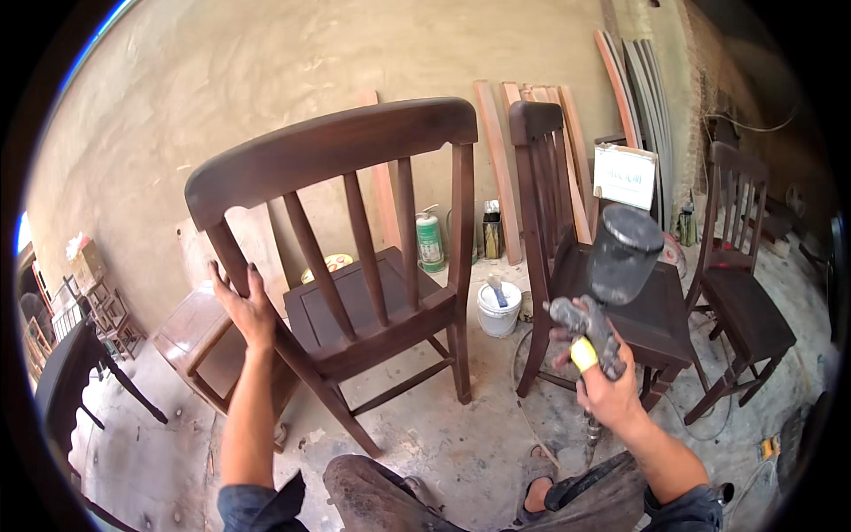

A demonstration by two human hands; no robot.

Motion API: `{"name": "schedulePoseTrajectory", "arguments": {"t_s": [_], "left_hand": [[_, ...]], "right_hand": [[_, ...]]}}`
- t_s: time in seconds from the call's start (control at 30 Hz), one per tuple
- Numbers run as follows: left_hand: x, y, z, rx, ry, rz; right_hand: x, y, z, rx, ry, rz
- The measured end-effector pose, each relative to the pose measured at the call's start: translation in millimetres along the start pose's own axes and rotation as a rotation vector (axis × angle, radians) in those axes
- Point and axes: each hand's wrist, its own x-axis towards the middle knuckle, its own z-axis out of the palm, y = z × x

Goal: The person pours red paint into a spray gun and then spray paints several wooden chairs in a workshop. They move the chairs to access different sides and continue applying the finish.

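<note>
A dark brown wooden chair (332, 146) stands before me with its slatted back toward me. My left hand (246, 310) grips the left post of that back, thumb on one side and fingers on the other. In my right hand (612, 381) is a paint spray gun (592, 330), its grey body partly wrapped in yellow. A dark, stained cup (626, 255) sits on top of the gun, and a hose fitting hangs below my hand. The gun is to the right of the chair, apart from it. My fingers partly hide the trigger area.
Two more dark chairs (620, 306) (743, 293) stand at the right. A white bucket (499, 310) with a brush across it, a green cylinder (430, 241) and leaning boards (498, 168) are near the wall. At left are a brown wooden cabinet (197, 332) and dark furniture (66, 372). A hose trails on the floor.
</note>
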Motion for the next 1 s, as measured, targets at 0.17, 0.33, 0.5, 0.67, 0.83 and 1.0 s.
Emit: {"name": "schedulePoseTrajectory", "arguments": {"t_s": [0.17, 0.33, 0.5, 0.67, 0.83, 1.0], "left_hand": [[40.9, -56.8, -41.9, 0.148, 0.022, -0.002], [44.7, -75.4, -53.9, 0.590, 0.099, 0.073], [-117.8, 56.5, -42.4, 0.261, -0.237, 0.394], [-225.4, 42.7, -2.2, 0.156, -1.798, -0.092], [-286.7, -15.2, 0.9, 0.425, -2.298, -0.051], [-295.6, -9.4, 22.8, 0.211, -2.237, -0.106]], "right_hand": [[43.8, -36.6, 14.9, 0.049, 0.021, -0.133], [60.5, -66.2, 36.6, 0.114, 0.006, -0.109], [60.3, -73.7, 49.8, 0.184, 0.016, -0.167], [52.9, -66.6, 39.9, 0.195, -0.014, -0.046], [41.6, -59.3, 33.5, 0.159, -0.059, 0.045], [45.0, -80.1, 29.4, 0.110, -0.120, 0.196]]}}
